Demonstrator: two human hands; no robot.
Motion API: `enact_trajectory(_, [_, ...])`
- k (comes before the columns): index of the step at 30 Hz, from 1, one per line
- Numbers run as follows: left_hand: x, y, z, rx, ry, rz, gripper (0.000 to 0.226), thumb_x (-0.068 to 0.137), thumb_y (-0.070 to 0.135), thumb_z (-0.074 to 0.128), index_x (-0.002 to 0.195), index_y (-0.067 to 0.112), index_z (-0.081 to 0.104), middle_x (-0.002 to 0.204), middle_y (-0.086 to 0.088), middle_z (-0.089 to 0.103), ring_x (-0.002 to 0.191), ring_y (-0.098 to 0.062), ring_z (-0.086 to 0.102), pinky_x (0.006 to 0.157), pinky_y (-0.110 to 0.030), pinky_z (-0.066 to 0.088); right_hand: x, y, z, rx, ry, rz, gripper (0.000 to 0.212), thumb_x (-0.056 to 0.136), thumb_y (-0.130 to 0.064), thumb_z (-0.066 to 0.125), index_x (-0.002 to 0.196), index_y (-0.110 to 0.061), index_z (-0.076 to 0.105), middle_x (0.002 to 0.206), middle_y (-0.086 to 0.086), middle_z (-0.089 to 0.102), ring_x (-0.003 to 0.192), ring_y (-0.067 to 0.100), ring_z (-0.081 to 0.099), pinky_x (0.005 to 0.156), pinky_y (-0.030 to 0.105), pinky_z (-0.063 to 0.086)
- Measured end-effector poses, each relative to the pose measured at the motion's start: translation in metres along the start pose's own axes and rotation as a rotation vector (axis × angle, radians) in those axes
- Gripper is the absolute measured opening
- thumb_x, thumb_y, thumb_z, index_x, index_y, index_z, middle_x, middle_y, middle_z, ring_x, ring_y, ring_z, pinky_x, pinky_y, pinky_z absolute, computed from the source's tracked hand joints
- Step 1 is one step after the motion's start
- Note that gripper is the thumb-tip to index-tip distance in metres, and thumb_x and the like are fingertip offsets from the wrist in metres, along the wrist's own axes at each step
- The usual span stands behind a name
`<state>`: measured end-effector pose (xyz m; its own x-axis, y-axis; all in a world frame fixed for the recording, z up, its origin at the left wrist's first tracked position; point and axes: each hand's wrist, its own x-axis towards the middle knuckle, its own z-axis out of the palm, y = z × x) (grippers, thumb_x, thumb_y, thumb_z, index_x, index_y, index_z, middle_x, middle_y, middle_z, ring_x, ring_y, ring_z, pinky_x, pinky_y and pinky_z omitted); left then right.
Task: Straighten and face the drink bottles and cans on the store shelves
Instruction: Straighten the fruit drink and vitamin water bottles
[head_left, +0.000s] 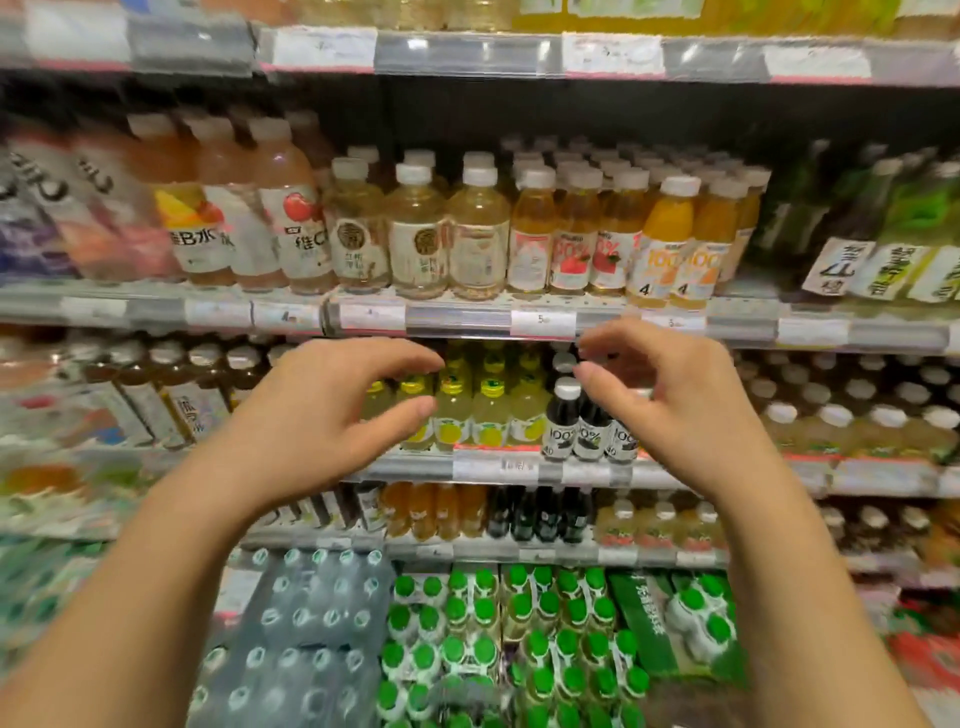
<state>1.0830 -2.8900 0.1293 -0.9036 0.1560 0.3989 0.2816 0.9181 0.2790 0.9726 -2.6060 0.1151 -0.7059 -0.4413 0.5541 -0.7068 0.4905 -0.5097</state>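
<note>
Both hands up in front of the middle shelf, apart, holding nothing. Left hand (332, 400): fingers and thumb curved into a loose claw, gap between them, nothing in it. Right hand (660, 395): same loose curl, fingertips near the caps of the dark bottles, contact not clear.

Between the hands: yellow-capped lemon drink bottles (488, 410), upright, labels forward. Just by the right thumb: dark juice bottles (569, 421) marked 100%, white caps, at the shelf edge.

Above the hands, past the price rail (457, 319): pale tea bottles (418, 234) over the left hand, orange juice bottles (667, 239) over the right, apple juice bottles (571, 234) between. Further left, pinkish vitamin water bottles (291, 218), blurred.

Below the wrists: a shelf of small amber and dark bottles, partly hidden by the forearms. Lower down, green-capped bottles (483, 613) in open cartons, and shrink-wrapped water packs (311, 623) under the left forearm.
</note>
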Motion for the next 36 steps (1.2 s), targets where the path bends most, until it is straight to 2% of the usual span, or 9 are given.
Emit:
enact_trajectory(3, [-0.038, -0.024, 0.002, -0.029, -0.053, -0.02, 0.049, 0.092, 0.062, 0.046, 0.128, 0.034, 0.066, 0.121, 0.023, 0.068, 0.11, 0.005, 0.061, 0.091, -0.022, 0.048, -0.02, -0.02, 0.031, -0.019, -0.012, 0.054, 0.017, 0.093, -0.033, 0.07, 0.107, -0.025, 0.072, 0.091, -0.015, 0.074, 0.084, 0.002, 0.07, 0.082, 0.037, 0.057])
enact_trajectory(7, [-0.085, -0.058, 0.005, -0.059, -0.147, -0.04, 0.053, 0.092, 0.065, 0.043, 0.132, 0.036, 0.063, 0.126, 0.023, 0.066, 0.115, 0.004, 0.06, 0.096, -0.024, 0.049, -0.048, -0.052, 0.069, -0.06, -0.045, 0.124, 0.016, 0.095, -0.035, 0.068, 0.107, -0.026, 0.071, 0.091, -0.018, 0.072, 0.083, 0.001, 0.069, 0.077, 0.038, 0.058])
enact_trajectory(9, [-0.108, -0.076, 0.006, -0.077, -0.184, -0.066, 0.055, 0.091, 0.066, 0.042, 0.132, 0.037, 0.063, 0.127, 0.023, 0.066, 0.116, 0.004, 0.06, 0.096, -0.02, 0.046, -0.062, -0.069, 0.088, -0.079, -0.08, 0.149, 0.014, 0.095, -0.034, 0.068, 0.107, -0.027, 0.07, 0.089, -0.022, 0.069, 0.08, -0.001, 0.068, 0.074, 0.035, 0.057])
enact_trajectory(14, [-0.167, -0.116, 0.009, -0.091, -0.279, -0.145, 0.043, 0.097, 0.058, 0.055, 0.135, 0.039, 0.061, 0.132, 0.025, 0.062, 0.12, 0.002, 0.058, 0.099, -0.021, 0.044, -0.087, -0.11, 0.136, -0.116, -0.199, 0.174, 0.024, 0.093, -0.046, 0.061, 0.109, -0.03, 0.069, 0.094, -0.02, 0.07, 0.085, 0.001, 0.067, 0.077, 0.037, 0.058])
enact_trajectory(19, [-0.207, -0.145, 0.012, -0.076, -0.387, -0.216, 0.045, 0.098, 0.06, 0.05, 0.138, 0.041, 0.056, 0.135, 0.025, 0.06, 0.121, 0.002, 0.057, 0.1, -0.025, 0.047, -0.094, -0.141, 0.178, -0.144, -0.402, 0.151, 0.032, 0.094, -0.053, 0.057, 0.115, -0.031, 0.066, 0.101, -0.021, 0.068, 0.089, -0.003, 0.065, 0.081, 0.034, 0.057])
enact_trajectory(25, [-0.231, -0.176, 0.02, -0.027, -0.455, -0.313, 0.048, 0.098, 0.064, 0.046, 0.139, 0.04, 0.054, 0.139, 0.023, 0.058, 0.124, -0.002, 0.055, 0.099, -0.029, 0.048, -0.078, -0.146, 0.221, -0.116, -0.564, 0.116, 0.03, 0.096, -0.049, 0.061, 0.12, -0.032, 0.065, 0.111, -0.019, 0.069, 0.095, -0.002, 0.066, 0.086, 0.034, 0.056])
enact_trajectory(30, [-0.233, -0.188, 0.015, 0.025, -0.514, -0.403, 0.055, 0.095, 0.067, 0.04, 0.141, 0.039, 0.051, 0.139, 0.021, 0.058, 0.124, -0.004, 0.054, 0.1, -0.031, 0.047, -0.057, -0.138, 0.249, -0.107, -0.623, 0.072, 0.044, 0.09, -0.065, 0.044, 0.121, -0.038, 0.062, 0.111, -0.022, 0.068, 0.097, 0.0, 0.065, 0.085, 0.036, 0.056])
enact_trajectory(33, [-0.232, -0.19, 0.004, 0.07, -0.489, -0.481, 0.049, 0.099, 0.063, 0.045, 0.141, 0.04, 0.05, 0.139, 0.02, 0.058, 0.123, -0.004, 0.055, 0.1, -0.03, 0.047, -0.042, -0.133, 0.262, -0.071, -0.672, 0.034, 0.034, 0.096, -0.056, 0.055, 0.123, -0.037, 0.062, 0.113, -0.022, 0.068, 0.099, -0.002, 0.064, 0.087, 0.03, 0.054])
enact_trajectory(36, [-0.24, -0.193, -0.006, 0.079, -0.466, -0.562, 0.048, 0.099, 0.062, 0.046, 0.142, 0.04, 0.05, 0.14, 0.021, 0.057, 0.125, -0.003, 0.054, 0.101, -0.03, 0.047, -0.028, -0.132, 0.278, -0.05, -0.702, -0.012, 0.031, 0.096, -0.054, 0.057, 0.123, -0.038, 0.062, 0.112, -0.022, 0.069, 0.097, -0.003, 0.063, 0.085, 0.026, 0.052])
